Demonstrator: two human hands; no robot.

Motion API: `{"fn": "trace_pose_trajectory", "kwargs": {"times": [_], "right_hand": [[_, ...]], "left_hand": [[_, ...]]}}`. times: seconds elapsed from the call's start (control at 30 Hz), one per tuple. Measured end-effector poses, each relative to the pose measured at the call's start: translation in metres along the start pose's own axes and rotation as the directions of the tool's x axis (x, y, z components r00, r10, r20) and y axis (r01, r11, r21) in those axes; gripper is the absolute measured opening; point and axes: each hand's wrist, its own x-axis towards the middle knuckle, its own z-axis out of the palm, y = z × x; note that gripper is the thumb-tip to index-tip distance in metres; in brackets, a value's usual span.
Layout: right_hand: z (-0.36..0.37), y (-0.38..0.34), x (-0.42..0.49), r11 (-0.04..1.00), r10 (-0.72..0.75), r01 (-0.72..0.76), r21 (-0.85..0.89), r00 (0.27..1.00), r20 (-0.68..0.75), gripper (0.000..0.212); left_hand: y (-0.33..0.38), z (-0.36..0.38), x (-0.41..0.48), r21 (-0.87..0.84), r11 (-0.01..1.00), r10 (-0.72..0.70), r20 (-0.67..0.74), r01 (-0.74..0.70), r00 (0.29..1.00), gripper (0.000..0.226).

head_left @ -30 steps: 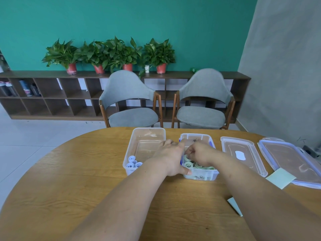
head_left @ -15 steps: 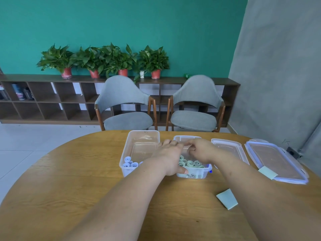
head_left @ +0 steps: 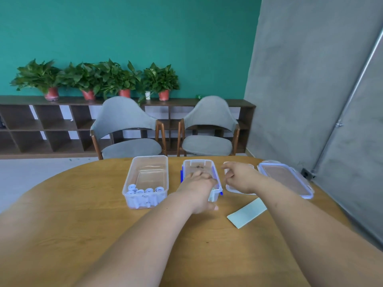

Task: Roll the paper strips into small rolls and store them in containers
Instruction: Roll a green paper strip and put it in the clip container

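right hand (head_left: 240,178) shifted off box (head_left: 199,162), over lid (head_left: 233,189); left hand (head_left: 199,187) apparently grips box.

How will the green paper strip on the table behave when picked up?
The green paper strip looks thin and flat, so probably floppy and light. Lying flush on the table, it may slide rather than lift.

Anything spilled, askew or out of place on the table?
Nothing is spilled or tipped. The one stray is a green strip lying flat and unrolled on the table, outside the left box and right box.
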Motion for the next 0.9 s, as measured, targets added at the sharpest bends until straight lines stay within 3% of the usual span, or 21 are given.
{"fn": "trace_pose_trajectory", "kwargs": {"times": [0.33, 0.47, 0.67, 0.77, 0.9], "right_hand": [[0.024, 0.044, -0.046, 0.994, 0.091, -0.093, 0.057, 0.995, 0.035, 0.053], [0.050, 0.051, -0.056, 0.990, 0.110, -0.112, 0.081, 0.993, 0.034, 0.049], [0.088, 0.052, -0.061, 0.994, 0.102, -0.102, -0.042, 0.995, -0.003, 0.042], [0.100, 0.049, -0.063, 0.991, 0.103, -0.105, -0.088, 0.994, -0.027, 0.038], [0.110, 0.048, -0.063, 0.983, 0.109, -0.114, -0.146, 0.993, -0.043, 0.028]], "left_hand": [[0.047, 0.026, -0.010, 0.034, 0.997, 0.061, 0.036, -0.062, 0.998, 0.075], [0.057, 0.041, -0.012, 0.001, 1.000, 0.019, 0.050, -0.019, 0.999, 0.057], [0.064, 0.059, -0.015, -0.038, 0.999, -0.026, 0.072, 0.029, 0.997, 0.048], [0.064, 0.070, -0.012, -0.192, 0.977, -0.079, 0.084, 0.094, 0.993, 0.048], [0.062, 0.079, -0.009, -0.444, 0.868, -0.186, 0.128, 0.224, 0.974, 0.059]]}}
